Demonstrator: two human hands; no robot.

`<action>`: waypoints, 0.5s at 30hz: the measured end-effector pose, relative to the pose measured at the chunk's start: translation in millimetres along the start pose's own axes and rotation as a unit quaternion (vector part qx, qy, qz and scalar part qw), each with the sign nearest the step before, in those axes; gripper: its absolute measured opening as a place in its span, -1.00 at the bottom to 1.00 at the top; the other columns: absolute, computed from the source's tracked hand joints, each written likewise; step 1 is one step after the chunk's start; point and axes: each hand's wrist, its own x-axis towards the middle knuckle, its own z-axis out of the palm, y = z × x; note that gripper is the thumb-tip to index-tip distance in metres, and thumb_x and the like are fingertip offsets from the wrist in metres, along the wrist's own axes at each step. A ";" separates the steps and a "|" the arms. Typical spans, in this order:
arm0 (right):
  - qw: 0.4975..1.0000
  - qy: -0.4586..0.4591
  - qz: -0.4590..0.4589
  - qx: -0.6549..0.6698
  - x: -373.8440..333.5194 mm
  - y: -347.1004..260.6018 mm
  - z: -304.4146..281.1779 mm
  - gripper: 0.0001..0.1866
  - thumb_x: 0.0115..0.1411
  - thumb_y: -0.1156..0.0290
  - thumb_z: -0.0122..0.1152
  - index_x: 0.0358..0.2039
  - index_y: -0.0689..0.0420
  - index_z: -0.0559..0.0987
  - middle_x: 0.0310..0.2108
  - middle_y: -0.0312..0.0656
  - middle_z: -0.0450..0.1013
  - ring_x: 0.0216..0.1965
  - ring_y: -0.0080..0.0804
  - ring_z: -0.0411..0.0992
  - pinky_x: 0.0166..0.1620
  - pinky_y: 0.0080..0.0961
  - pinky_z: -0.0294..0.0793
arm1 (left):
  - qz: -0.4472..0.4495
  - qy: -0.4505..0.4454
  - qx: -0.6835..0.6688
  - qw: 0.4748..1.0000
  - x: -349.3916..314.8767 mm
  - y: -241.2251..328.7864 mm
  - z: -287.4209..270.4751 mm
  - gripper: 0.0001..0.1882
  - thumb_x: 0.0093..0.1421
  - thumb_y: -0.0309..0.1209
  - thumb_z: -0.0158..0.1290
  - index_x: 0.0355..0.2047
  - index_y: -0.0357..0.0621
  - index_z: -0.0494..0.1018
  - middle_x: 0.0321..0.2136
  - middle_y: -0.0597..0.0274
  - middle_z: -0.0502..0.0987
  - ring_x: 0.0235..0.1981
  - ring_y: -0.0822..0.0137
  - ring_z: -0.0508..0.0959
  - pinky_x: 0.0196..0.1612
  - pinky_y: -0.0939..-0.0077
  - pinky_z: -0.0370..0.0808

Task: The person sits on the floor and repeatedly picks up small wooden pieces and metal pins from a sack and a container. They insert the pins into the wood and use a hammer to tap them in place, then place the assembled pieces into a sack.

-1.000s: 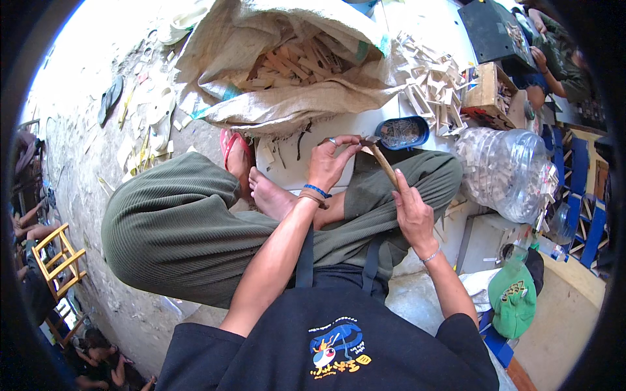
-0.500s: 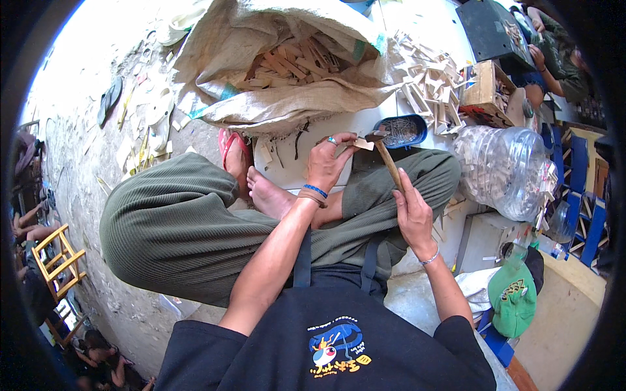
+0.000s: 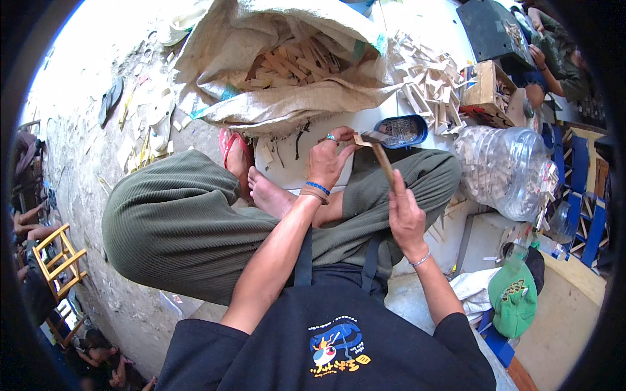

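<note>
My left hand [image 3: 328, 159] pinches a small piece of wood [image 3: 358, 140] between thumb and fingers, above the white surface in front of my crossed legs. Wrapped around a wooden handle, my right hand [image 3: 407, 218] grips a hammer [image 3: 383, 159]. Its metal head lies over the right end of the wood piece and hides part of it; whether they touch I cannot tell. Just beyond the hammer head stands a blue tray [image 3: 411, 124] of nails.
A large woven sack [image 3: 261, 111] with wood pieces lies open ahead. Right of it are a pile of small wood pieces [image 3: 430, 78], a wooden box [image 3: 479, 94], a clear plastic jug [image 3: 502, 173] and a green cap [image 3: 512, 296]. Other people sit at the far edges.
The hammer head has moved left, over the wood piece, and my right hand has shifted slightly left with it. My left hand stays nearly in place, the wood piece now more covered.
</note>
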 end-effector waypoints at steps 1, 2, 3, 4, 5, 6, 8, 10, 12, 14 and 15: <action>0.999 -0.023 0.002 -0.026 -0.8 0.1 1.3 -0.28 0.38 0.46 0.22 0.51 -0.14 0.26 -0.42 -0.11 0.39 -0.57 -0.04 0.42 -0.49 -0.10 0.44 | -0.004 0.001 0.001 1.000 0.1 0.3 0.6 -0.60 0.24 -0.35 0.33 0.06 -0.11 0.53 -0.09 0.13 0.73 -0.04 0.16 0.73 -0.01 0.31 0.63; 1.000 -0.018 0.010 -0.018 -1.9 0.5 2.3 -0.28 0.38 0.49 0.21 0.51 -0.13 0.26 -0.40 -0.09 0.41 -0.55 -0.02 0.43 -0.46 -0.11 0.45 | -0.009 0.000 0.000 1.000 -0.8 0.3 0.8 -0.60 0.24 -0.35 0.33 0.06 -0.11 0.53 -0.09 0.13 0.73 -0.05 0.16 0.73 -0.01 0.32 0.63; 1.000 -0.013 0.018 -0.010 -2.6 1.0 3.0 -0.28 0.38 0.53 0.20 0.51 -0.13 0.26 -0.38 -0.06 0.44 -0.52 -0.01 0.45 -0.44 -0.13 0.46 | -0.004 0.003 0.004 1.000 -0.8 0.1 1.0 -0.60 0.24 -0.35 0.33 0.06 -0.12 0.52 -0.09 0.12 0.73 -0.05 0.16 0.73 -0.01 0.32 0.63; 1.000 -0.008 0.026 -0.005 -2.2 1.8 4.3 -0.28 0.38 0.56 0.19 0.51 -0.12 0.27 -0.36 -0.04 0.46 -0.49 0.00 0.46 -0.42 -0.15 0.46 | -0.001 0.007 0.006 1.000 0.0 -0.5 1.0 -0.60 0.24 -0.35 0.33 0.05 -0.12 0.52 -0.09 0.12 0.73 -0.05 0.17 0.73 -0.01 0.32 0.63; 0.999 0.010 0.032 0.009 -3.6 2.0 4.1 -0.27 0.39 0.54 0.19 0.51 -0.13 0.25 -0.36 -0.05 0.45 -0.49 0.02 0.46 -0.42 -0.12 0.46 | -0.005 0.007 0.009 1.000 -1.6 -0.8 1.0 -0.60 0.24 -0.35 0.33 0.05 -0.12 0.52 -0.09 0.12 0.73 -0.06 0.17 0.73 0.00 0.32 0.64; 0.999 0.022 0.025 0.021 -5.0 2.1 3.7 -0.27 0.39 0.53 0.20 0.52 -0.14 0.25 -0.37 -0.05 0.45 -0.49 0.01 0.46 -0.42 -0.12 0.45 | 0.000 0.009 0.001 1.000 -3.2 -1.3 0.9 -0.60 0.24 -0.35 0.33 0.05 -0.12 0.52 -0.09 0.12 0.73 -0.05 0.17 0.73 0.00 0.32 0.64; 0.998 0.049 0.015 0.040 -4.4 3.6 2.8 -0.27 0.39 0.53 0.20 0.52 -0.15 0.25 -0.37 -0.05 0.45 -0.50 -0.01 0.46 -0.43 -0.13 0.45 | 0.001 0.004 -0.016 1.000 -1.1 -2.4 1.9 -0.60 0.24 -0.34 0.34 0.04 -0.12 0.52 -0.09 0.12 0.72 -0.05 0.18 0.73 -0.01 0.32 0.64; 1.000 -0.013 0.002 -0.025 -3.6 4.2 2.4 -0.27 0.38 0.49 0.22 0.51 -0.15 0.26 -0.40 -0.11 0.39 -0.57 -0.06 0.41 -0.48 -0.13 0.44 | 0.003 0.007 -0.004 1.000 -0.7 -2.6 2.3 -0.60 0.23 -0.34 0.34 0.04 -0.12 0.52 -0.09 0.12 0.73 -0.05 0.18 0.73 -0.01 0.32 0.64; 0.999 -0.025 -0.007 -0.043 -1.9 4.3 3.2 -0.27 0.38 0.45 0.23 0.51 -0.16 0.26 -0.42 -0.15 0.36 -0.61 -0.09 0.39 -0.51 -0.13 0.42 | -0.002 0.006 0.010 1.000 -0.7 -2.4 2.7 -0.60 0.23 -0.34 0.34 0.04 -0.12 0.52 -0.09 0.12 0.73 -0.04 0.19 0.73 -0.01 0.32 0.64; 1.000 0.013 -0.016 -0.011 0.4 4.3 4.7 -0.28 0.39 0.44 0.23 0.51 -0.16 0.26 -0.43 -0.15 0.34 -0.62 -0.09 0.38 -0.51 -0.13 0.42 | -0.008 0.005 0.026 1.000 -0.4 -2.2 2.7 -0.59 0.23 -0.35 0.35 0.04 -0.11 0.51 -0.09 0.12 0.73 -0.04 0.19 0.74 -0.02 0.32 0.64; 0.999 0.035 -0.021 0.009 -0.5 3.5 4.7 -0.29 0.39 0.43 0.23 0.51 -0.16 0.26 -0.44 -0.15 0.33 -0.62 -0.09 0.38 -0.51 -0.13 0.42 | -0.005 0.008 0.018 1.000 -2.1 -2.2 2.1 -0.59 0.23 -0.34 0.35 0.04 -0.11 0.51 -0.09 0.12 0.73 -0.05 0.18 0.74 -0.02 0.32 0.64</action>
